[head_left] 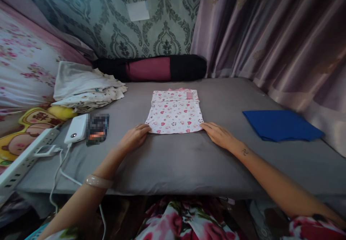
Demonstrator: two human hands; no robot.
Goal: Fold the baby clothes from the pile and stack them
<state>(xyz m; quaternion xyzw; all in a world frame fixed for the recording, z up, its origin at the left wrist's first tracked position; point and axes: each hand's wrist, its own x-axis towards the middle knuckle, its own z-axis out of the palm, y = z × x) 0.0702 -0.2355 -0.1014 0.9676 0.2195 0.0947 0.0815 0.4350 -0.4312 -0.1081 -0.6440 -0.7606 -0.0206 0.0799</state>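
A small white garment (175, 115) printed with pink hearts and little flowers lies flat on the grey sheet. Its far part is folded over into a band, with a pink patch at the right and pink trim along the far edge. My left hand (137, 134) closes on the near left corner, fingertips on the cloth. At the near right corner, my right hand (216, 133) pinches the fabric in the same way. The near hem runs between both hands, resting on the sheet.
To the right lies a folded blue cloth (282, 125). At the left are a white power bank (77, 128) with a cable, a blurred-out dark object (97, 129), a power strip (29, 160) and a pile of white cloth (89, 86). A black and maroon roll (151, 68) lies along the wall.
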